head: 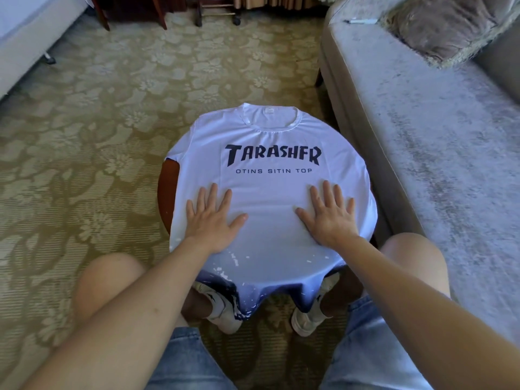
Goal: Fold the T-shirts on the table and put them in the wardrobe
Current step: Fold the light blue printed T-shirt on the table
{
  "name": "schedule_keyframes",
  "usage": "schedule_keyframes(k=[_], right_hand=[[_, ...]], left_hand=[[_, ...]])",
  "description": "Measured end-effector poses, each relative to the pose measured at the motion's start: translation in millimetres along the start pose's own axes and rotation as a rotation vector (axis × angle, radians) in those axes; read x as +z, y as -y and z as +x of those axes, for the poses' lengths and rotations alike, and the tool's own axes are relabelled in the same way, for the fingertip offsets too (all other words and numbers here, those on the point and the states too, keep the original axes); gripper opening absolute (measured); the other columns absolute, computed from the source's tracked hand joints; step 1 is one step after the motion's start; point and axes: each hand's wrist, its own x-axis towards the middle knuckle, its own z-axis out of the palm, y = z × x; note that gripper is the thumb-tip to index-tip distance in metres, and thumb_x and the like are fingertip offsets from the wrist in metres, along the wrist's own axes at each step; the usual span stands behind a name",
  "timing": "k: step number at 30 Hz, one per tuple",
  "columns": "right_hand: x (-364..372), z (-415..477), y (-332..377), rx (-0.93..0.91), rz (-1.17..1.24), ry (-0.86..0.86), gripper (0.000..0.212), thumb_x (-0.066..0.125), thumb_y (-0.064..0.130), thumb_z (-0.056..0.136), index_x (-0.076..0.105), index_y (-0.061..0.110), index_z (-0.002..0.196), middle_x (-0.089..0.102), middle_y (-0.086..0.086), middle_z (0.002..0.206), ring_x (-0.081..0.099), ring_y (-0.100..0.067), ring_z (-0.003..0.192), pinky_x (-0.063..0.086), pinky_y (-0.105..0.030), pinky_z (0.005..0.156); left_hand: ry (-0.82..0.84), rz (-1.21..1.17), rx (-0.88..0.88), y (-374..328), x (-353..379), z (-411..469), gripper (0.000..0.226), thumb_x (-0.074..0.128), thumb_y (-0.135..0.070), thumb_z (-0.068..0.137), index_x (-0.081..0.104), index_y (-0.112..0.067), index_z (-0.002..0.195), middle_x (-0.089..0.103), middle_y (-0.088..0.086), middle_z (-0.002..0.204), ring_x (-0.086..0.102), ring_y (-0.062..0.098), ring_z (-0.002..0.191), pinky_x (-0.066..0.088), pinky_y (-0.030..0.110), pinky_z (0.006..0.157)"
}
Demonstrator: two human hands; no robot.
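At frame centre, the left hand (211, 218) and right hand (329, 213) are pressing flat, fingers spread, apart on the white T-shirt (270, 136), whose overhanging hem risks dragging it off the round table (168, 190).

The left grip (209, 219) lies palm-down, fingers (211, 197) straight and spread. The right grip (330, 216) lies likewise, thumb (304, 216) angled inward.

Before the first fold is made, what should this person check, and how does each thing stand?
1. T-shirt spread out, print up: ok.
2. Both palms flat on it, left hand and right hand: ok.
3. Cloth smooth between the hands: ok.
4. Whole shirt resting on the table: not ok; the hem hangs over the near edge.
5. Way to the wardrobe: cannot tell; none is in view.
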Motion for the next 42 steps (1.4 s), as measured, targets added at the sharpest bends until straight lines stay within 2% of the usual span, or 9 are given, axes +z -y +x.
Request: schedule_keyframes(k=[11,14,16,18,21,25,32,36,42], right_hand=[[8.5,-50.1,-4.2,-0.029,0.031,-0.008,0.078,0.014,0.070,0.093,-0.001,0.026,0.156,-0.013,-0.005,0.163,-0.013,-0.028,0.149,-0.002,-0.056,0.118],[8.1,-57.0,-3.2,-0.015,0.016,-0.016,0.079,0.015,0.071,0.092,0.004,0.025,0.155,-0.009,-0.006,0.163,-0.010,-0.029,0.149,-0.001,-0.058,0.117],[4.5,-56.4,0.4,0.009,0.010,-0.043,0.080,0.021,0.072,0.091,0.010,0.024,0.154,-0.006,-0.008,0.163,-0.008,-0.031,0.149,-0.001,-0.059,0.116],[-4.2,-48.9,5.9,0.025,0.029,-0.069,0.081,0.025,0.072,0.091,0.010,0.023,0.155,-0.007,-0.008,0.163,-0.008,-0.030,0.149,-0.001,-0.058,0.116],[-22.0,-20.4,20.8,-0.006,0.030,-0.080,0.080,0.023,0.071,0.092,0.006,0.025,0.156,-0.010,-0.006,0.163,-0.012,-0.028,0.149,-0.004,-0.057,0.117],[-39.6,38.2,59.0,-0.136,-0.045,-0.045,0.078,0.019,0.071,0.093,0.002,0.027,0.156,-0.012,-0.007,0.163,-0.013,-0.030,0.149,-0.004,-0.058,0.118],[-26.0,102.7,96.3,-0.174,0.019,0.058,0.076,0.015,0.068,0.094,-0.003,0.028,0.156,-0.017,-0.003,0.162,-0.018,-0.025,0.148,-0.008,-0.057,0.118],[-12.0,98.5,79.1,-0.164,-0.021,-0.032,0.076,0.012,0.070,0.093,-0.002,0.029,0.156,-0.014,0.000,0.163,-0.016,-0.023,0.149,-0.006,-0.055,0.118],[-16.1,85.5,46.2,-0.149,-0.060,-0.038,0.076,0.011,0.070,0.092,-0.004,0.030,0.155,-0.014,0.002,0.163,-0.014,-0.021,0.149,-0.002,-0.055,0.119]], left_hand=[[-0.031,-0.013,-0.003,-7.7,14.2,-44.9,0.085,0.019,-0.075,0.090,-0.002,-0.027,0.156,-0.015,0.004,0.163,-0.013,0.029,0.149,-0.003,0.051,0.120],[-0.100,0.023,-0.006,-12.1,11.3,-48.9,0.087,0.021,-0.079,0.086,0.015,-0.024,0.153,0.007,0.008,0.161,0.007,0.032,0.145,0.009,0.049,0.117],[-0.168,0.043,-0.013,-13.2,4.5,-45.4,0.081,0.021,-0.079,0.086,0.033,-0.023,0.143,0.029,0.009,0.148,0.025,0.033,0.135,0.021,0.047,0.110],[-0.219,0.013,-0.029,-11.8,-4.6,-35.1,0.075,0.021,-0.075,0.089,0.042,-0.021,0.136,0.036,0.009,0.139,0.032,0.031,0.129,0.026,0.045,0.106],[-0.251,-0.046,-0.024,-4.6,-16.3,-9.7,0.066,0.027,-0.067,0.094,0.040,-0.020,0.139,0.030,0.008,0.146,0.024,0.030,0.135,0.025,0.046,0.107],[-0.189,-0.092,-0.056,5.4,-23.6,26.9,0.068,0.028,-0.063,0.097,0.021,-0.023,0.152,0.008,0.007,0.161,0.004,0.029,0.147,0.016,0.049,0.117],[-0.129,-0.029,-0.143,15.7,-14.8,62.6,0.072,0.017,-0.063,0.097,-0.001,-0.027,0.156,-0.016,0.004,0.163,-0.017,0.025,0.149,-0.005,0.052,0.119],[-0.143,-0.028,-0.131,5.7,-10.1,62.0,0.073,0.015,-0.065,0.095,-0.003,-0.029,0.156,-0.016,0.004,0.162,-0.016,0.025,0.149,-0.007,0.052,0.119],[-0.162,0.008,-0.093,-25.8,-12.2,49.2,0.075,0.018,-0.070,0.093,0.010,-0.028,0.154,0.000,0.007,0.163,0.002,0.029,0.148,0.008,0.050,0.117]])
